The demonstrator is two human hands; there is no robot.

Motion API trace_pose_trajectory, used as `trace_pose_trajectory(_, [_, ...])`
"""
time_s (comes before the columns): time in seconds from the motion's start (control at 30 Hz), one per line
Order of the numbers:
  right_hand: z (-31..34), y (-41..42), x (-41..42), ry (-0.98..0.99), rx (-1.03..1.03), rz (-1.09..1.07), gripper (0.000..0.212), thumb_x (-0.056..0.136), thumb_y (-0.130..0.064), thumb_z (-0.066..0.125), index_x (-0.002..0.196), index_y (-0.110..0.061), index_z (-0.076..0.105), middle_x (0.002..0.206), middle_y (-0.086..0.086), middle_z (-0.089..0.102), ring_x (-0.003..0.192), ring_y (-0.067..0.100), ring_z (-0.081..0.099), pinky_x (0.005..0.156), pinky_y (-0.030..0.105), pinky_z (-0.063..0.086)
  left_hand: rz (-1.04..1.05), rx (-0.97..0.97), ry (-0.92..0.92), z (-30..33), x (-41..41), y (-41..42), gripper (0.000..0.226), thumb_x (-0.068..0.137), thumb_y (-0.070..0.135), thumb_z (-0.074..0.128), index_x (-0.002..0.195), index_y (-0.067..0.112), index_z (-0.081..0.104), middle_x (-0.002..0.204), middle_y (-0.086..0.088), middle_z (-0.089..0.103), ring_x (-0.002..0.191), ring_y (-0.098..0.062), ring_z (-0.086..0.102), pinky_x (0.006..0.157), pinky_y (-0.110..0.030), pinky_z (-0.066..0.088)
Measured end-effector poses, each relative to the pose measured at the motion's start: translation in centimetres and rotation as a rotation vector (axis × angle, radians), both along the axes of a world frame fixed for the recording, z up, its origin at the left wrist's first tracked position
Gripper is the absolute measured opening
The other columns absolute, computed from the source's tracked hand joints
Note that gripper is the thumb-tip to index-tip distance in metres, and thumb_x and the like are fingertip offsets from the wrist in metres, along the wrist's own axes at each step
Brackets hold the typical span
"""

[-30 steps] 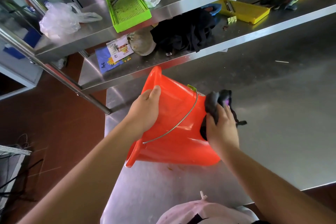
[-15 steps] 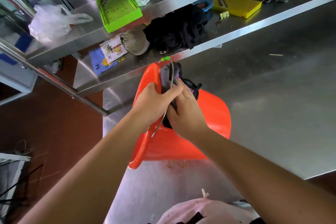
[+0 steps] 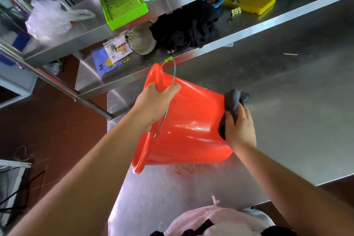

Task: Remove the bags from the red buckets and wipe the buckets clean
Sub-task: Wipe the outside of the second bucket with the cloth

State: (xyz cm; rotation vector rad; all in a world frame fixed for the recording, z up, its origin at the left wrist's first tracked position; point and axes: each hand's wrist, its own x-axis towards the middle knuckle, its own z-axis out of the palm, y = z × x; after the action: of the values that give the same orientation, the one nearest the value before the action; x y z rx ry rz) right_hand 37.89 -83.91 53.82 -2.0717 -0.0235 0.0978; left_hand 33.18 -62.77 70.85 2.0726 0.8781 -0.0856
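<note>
- left hand (image 3: 156,104) clamped on the rim of the red bucket (image 3: 189,126), fingers curled over the edge with the wire handle (image 3: 173,74) running under them; right hand (image 3: 239,128) closed around a dark rag (image 3: 232,101), pressing it on the bucket's base end
- count: one red bucket, one rag, two bare hands, one pale tied bag (image 3: 214,218) at bottom edge of view; on the shelves one green tray (image 3: 122,0), one yellow slicer (image 3: 249,1), one clear plastic bag (image 3: 49,19), one dark cloth heap (image 3: 187,26)
- vs half a second ago: rag hand was up at the rim beside the left hand, now it's down at the base; bucket's base has swung out to the right
- bucket lies on its side on the steel table (image 3: 287,101), near its left end; long axis runs left-right, mouth facing left toward the floor, base pointing right; top of rim tilted up toward the lower shelf
- orange crumbs on the table just below the bucket
</note>
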Motion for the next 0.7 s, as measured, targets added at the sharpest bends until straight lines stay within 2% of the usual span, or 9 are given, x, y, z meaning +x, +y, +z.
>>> trace_pose_trajectory(0.07, [-0.6, -0.2, -0.3, 0.157, 0.055, -0.140, 0.036, 0.100, -0.030, 0.047, 0.135, -0.020, 0.052, 0.141, 0.009, 0.050, 0.128, 0.033, 0.050, 0.097, 0.038, 0.040, -0.017, 0.008, 0.006, 0.0, 0.3, -0.1, 0.069, 0.067, 0.083, 0.057, 0.109, 0.029, 0.072, 0.104, -0.001, 0.077, 0.096, -0.028, 0.074, 0.095, -0.051, 0.058])
trace_pose_trajectory(0.13, [-0.6, 0.1, -0.5, 0.230, 0.080, -0.207, 0.034, 0.100, -0.032, 0.045, 0.131, -0.020, 0.051, 0.142, 0.008, 0.048, 0.126, 0.035, 0.051, 0.094, 0.039, 0.038, -0.029, 0.011, 0.001, 0.0, 0.7, -0.1, 0.069, 0.067, 0.083, 0.058, 0.108, 0.029, 0.073, 0.103, 0.000, 0.078, 0.095, -0.026, 0.075, 0.095, -0.050, 0.059])
trace_pose_trajectory(0.2, [0.0, 0.7, -1.1, 0.177, 0.087, -0.204, 0.037, 0.100, -0.025, 0.047, 0.136, -0.015, 0.050, 0.147, 0.012, 0.044, 0.133, 0.035, 0.045, 0.107, 0.044, 0.038, -0.027, 0.015, -0.002, -0.1, 0.9, 0.1, 0.068, 0.067, 0.081, 0.061, 0.108, 0.029, 0.074, 0.103, 0.001, 0.078, 0.095, -0.025, 0.075, 0.094, -0.049, 0.059])
trace_pose_trajectory(0.23, [0.5, 1.3, -1.6, 0.137, 0.086, -0.183, 0.042, 0.100, -0.021, 0.048, 0.142, -0.012, 0.047, 0.153, 0.014, 0.040, 0.141, 0.034, 0.038, 0.115, 0.046, 0.033, -0.024, 0.002, -0.002, -0.1, 1.0, 0.2, 0.068, 0.066, 0.080, 0.064, 0.109, 0.029, 0.074, 0.104, 0.001, 0.078, 0.096, -0.026, 0.076, 0.094, -0.050, 0.060])
trace_pose_trajectory(0.3, [1.9, 2.7, -3.1, 0.057, 0.095, -0.098, 0.053, 0.100, -0.014, 0.050, 0.151, -0.006, 0.039, 0.163, 0.016, 0.028, 0.152, 0.029, 0.021, 0.125, 0.039, 0.015, -0.016, -0.041, -0.001, -0.2, 1.3, 0.2, 0.069, 0.062, 0.078, 0.071, 0.110, 0.029, 0.074, 0.106, 0.001, 0.078, 0.097, -0.027, 0.076, 0.094, -0.051, 0.060])
trace_pose_trajectory(0.37, [3.7, 4.7, -4.8, -0.053, 0.131, 0.017, 0.058, 0.099, -0.011, 0.052, 0.154, -0.004, 0.035, 0.165, 0.015, 0.024, 0.156, 0.025, 0.012, 0.125, 0.027, 0.004, -0.008, -0.046, -0.006, -0.2, 1.5, 0.0, 0.074, 0.058, 0.079, 0.075, 0.111, 0.028, 0.074, 0.107, 0.001, 0.078, 0.097, -0.026, 0.076, 0.094, -0.050, 0.060])
trace_pose_trajectory(0.53, [7.3, 9.4, -8.7, -0.410, 0.188, 0.346, 0.066, 0.091, -0.017, 0.052, 0.155, -0.008, 0.035, 0.166, 0.008, 0.024, 0.157, 0.025, 0.008, 0.126, 0.046, 0.013, -0.003, -0.050, -0.033, -0.1, 2.1, -0.2, 0.074, 0.053, 0.077, 0.078, 0.106, 0.025, 0.079, 0.099, 0.000, 0.081, 0.092, -0.023, 0.078, 0.096, -0.046, 0.060])
trace_pose_trajectory(0.63, [7.0, 10.1, -9.0, -0.507, 0.111, 0.389, 0.067, 0.093, -0.024, 0.054, 0.154, -0.006, 0.037, 0.166, 0.008, 0.025, 0.157, 0.026, 0.009, 0.124, 0.049, 0.019, 0.007, -0.109, -0.001, -0.1, 2.0, 0.7, 0.073, 0.053, 0.074, 0.084, 0.106, 0.024, 0.078, 0.095, 0.000, 0.081, 0.089, -0.024, 0.079, 0.095, -0.046, 0.060])
trace_pose_trajectory(0.7, [6.1, 9.5, -7.9, -0.550, 0.064, 0.402, 0.067, 0.092, -0.029, 0.060, 0.153, -0.008, 0.041, 0.163, 0.011, 0.031, 0.155, 0.027, 0.017, 0.123, 0.047, 0.023, 0.011, -0.147, -0.003, -0.2, 1.9, 1.2, 0.068, 0.054, 0.068, 0.087, 0.104, 0.023, 0.079, 0.092, -0.001, 0.082, 0.086, -0.024, 0.080, 0.094, -0.049, 0.061])
